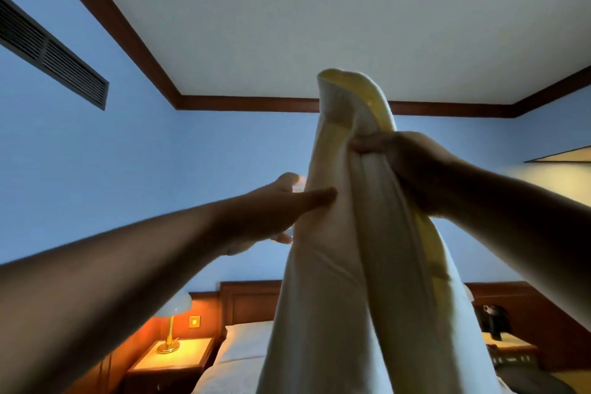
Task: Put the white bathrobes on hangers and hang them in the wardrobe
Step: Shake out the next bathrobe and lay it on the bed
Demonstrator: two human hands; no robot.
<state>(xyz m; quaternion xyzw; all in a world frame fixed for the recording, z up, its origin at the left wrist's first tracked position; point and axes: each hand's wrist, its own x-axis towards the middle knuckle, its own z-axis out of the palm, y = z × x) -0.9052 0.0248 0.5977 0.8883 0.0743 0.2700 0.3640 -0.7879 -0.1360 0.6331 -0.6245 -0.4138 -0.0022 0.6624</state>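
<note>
1 bathrobe [332, 281], 2 hands; long axis vertical.
Gripped near top by right hand [406, 163]; touched lower by flat left hand [281, 205].

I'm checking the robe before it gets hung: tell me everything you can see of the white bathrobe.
The white bathrobe with yellow trim looks like soft, thick cloth, bunched into long vertical folds. Held high, it hangs straight down. The right hand grips it near the top; the left hand touches its left edge.

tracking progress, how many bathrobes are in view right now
1. The white bathrobe is held up mid-frame, the right hand gripping near its top, the left hand touching its left edge. Others may be out of view.
</note>
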